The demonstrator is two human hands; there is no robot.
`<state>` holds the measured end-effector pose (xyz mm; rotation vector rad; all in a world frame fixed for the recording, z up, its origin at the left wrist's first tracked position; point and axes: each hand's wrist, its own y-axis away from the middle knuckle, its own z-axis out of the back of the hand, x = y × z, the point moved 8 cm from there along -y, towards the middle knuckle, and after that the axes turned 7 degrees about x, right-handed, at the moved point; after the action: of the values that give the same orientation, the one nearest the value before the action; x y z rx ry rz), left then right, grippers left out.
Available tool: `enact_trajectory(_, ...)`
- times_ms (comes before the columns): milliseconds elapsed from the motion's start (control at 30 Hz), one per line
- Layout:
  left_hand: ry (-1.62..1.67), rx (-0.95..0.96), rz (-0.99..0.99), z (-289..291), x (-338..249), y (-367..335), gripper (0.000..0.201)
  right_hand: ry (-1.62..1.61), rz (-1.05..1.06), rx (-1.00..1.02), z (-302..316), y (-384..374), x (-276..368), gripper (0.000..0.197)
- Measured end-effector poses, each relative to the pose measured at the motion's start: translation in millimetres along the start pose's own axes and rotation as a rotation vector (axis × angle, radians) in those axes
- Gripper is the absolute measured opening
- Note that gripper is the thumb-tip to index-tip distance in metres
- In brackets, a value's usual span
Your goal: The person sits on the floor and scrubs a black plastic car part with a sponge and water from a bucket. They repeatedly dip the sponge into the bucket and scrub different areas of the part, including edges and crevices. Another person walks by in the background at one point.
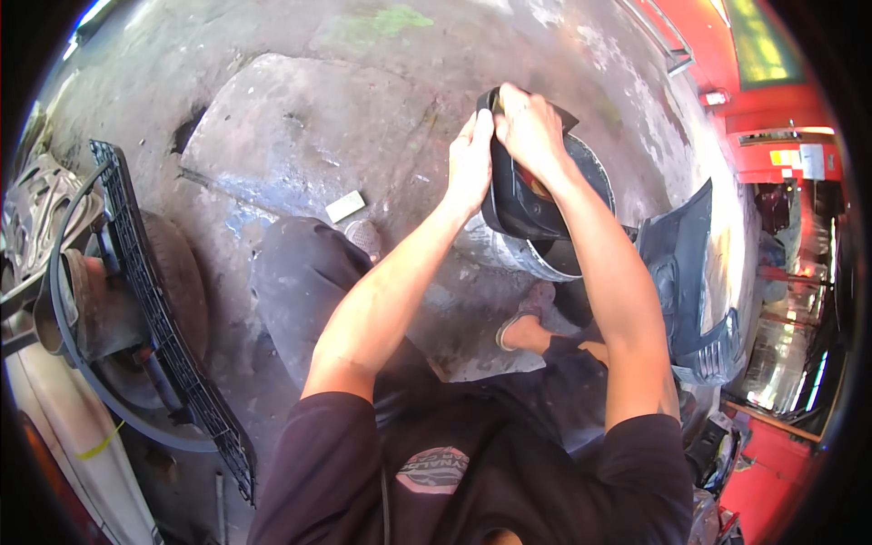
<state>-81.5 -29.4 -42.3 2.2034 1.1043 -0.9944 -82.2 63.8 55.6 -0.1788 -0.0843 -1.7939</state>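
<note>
1. Person sits or crouches low on the concrete floor (300, 136), both bare forearms reaching forward.
2. Left hand (470, 163) lies flat against the left side of a black lamp housing (513, 213), fingers together and pointing up, thumb near the top edge.
3. Right hand (530, 127) is curled over the top of the housing, fingers wrapped down its far side, gripping it.
4. Housing is held upright between the two hands, above and partly in front of a metal drum (545, 254); a red-orange lens patch shows just under the right wrist.
5. Drum stands on the floor just ahead of the person's knees; its rim is partly hidden by the housing.
6. Grey bumper (695, 282) lies right of the drum, near the right forearm.
7. Black grille (159, 309) leans at far left against a tyre (177, 272), well apart from the hands.
8. Small pale block (345, 206) lies on the floor, left of the left arm.
9. Grey shoe (522, 318) shows between the arms, under the drum.
10. Red structure (772, 109) fills the upper right.
</note>
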Motion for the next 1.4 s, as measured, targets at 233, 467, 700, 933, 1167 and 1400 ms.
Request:
enact_trajectory(233, 0.183, 0.082, 0.095, 2, 0, -4, 0.05, -0.47, -0.14, -0.177, 55, 45, -58, 0.03)
enact_trajectory(467, 0.174, 0.174, 0.197, 17, 17, -14, 0.051, -0.366, 0.026, -0.206, 19, 3, -80, 0.024)
enact_trajectory(700, 0.054, 0.182, 0.207, 11, 23, -17, 0.04, 0.007, 0.235, -0.226, -8, -7, -63, 0.015)
enact_trajectory(933, 0.089, 0.197, 0.342, 14, 27, -19, 0.041, 0.046, 0.302, -0.221, -17, -22, -70, 0.02)
enact_trajectory(1167, -0.066, 0.164, 0.528, 24, 51, -24, 0.041, 0.041, 0.488, -0.273, -32, -10, -66, 0.02)
enact_trajectory(1400, 0.033, 0.26, 0.519, 1, 47, -28, 0.037, 0.028, 0.389, -0.197, -31, 5, -103, 0.02)
